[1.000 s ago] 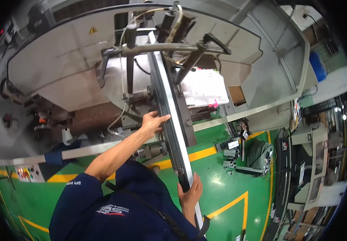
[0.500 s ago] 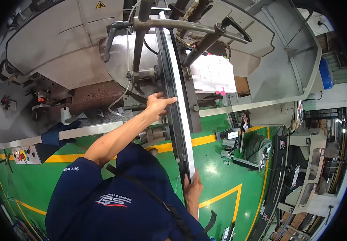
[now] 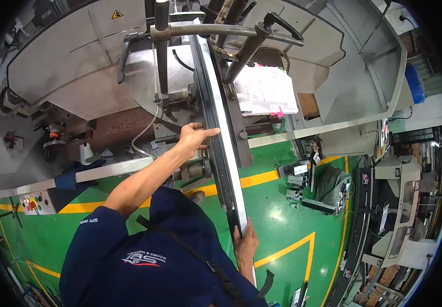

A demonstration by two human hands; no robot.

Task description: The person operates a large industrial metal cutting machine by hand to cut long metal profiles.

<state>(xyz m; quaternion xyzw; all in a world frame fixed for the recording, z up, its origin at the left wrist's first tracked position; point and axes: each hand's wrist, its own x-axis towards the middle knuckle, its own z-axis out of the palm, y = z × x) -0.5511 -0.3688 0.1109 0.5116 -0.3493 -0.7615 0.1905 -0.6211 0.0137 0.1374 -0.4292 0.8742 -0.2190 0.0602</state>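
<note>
A long white and black profile [image 3: 220,110] runs from the machine at the top down past my body on the right. My left hand [image 3: 195,138] grips its middle, the thumb on the white face and the fingers toward the black side. Lower down, my right hand [image 3: 245,243] is wrapped round the same profile near my body. The profile's upper part lies beneath a curved metal bar [image 3: 216,29] and beside round metal clamps [image 3: 200,169]. Its lowest part is partly hidden by my right arm and shirt.
Printed papers [image 3: 264,91] lie on the machine right of the profile. A control panel [image 3: 37,202] with buttons is at the lower left. A blue cloth [image 3: 66,180] hangs on the machine's rail. Stacked parts [image 3: 296,181] and a wrapped bundle [image 3: 332,187] stand on the green floor.
The view has shifted slightly, so the machine sits a little further left. Both hands still hold the profile, and their grip looks much the same.
</note>
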